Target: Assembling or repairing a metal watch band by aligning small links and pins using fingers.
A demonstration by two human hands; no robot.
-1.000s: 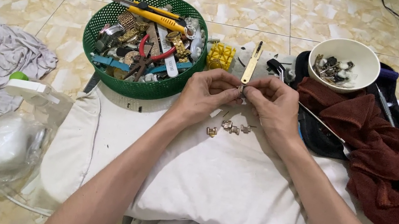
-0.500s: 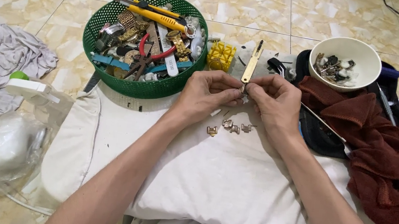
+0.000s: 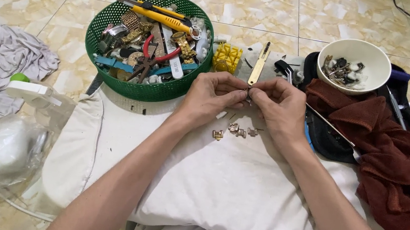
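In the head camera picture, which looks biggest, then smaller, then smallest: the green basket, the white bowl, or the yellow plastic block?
1. green basket
2. white bowl
3. yellow plastic block

All three sit about equally far from the camera, so the order is safe.

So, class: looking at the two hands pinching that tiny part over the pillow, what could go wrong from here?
1. The tiny part pinched between the left hand and right hand could slip and vanish into the soft white pillow.
2. The loose gold links lie just under the wrists; a nudge might scatter them.
3. The white bowl of small parts sits close to the right elbow's path and might tip.
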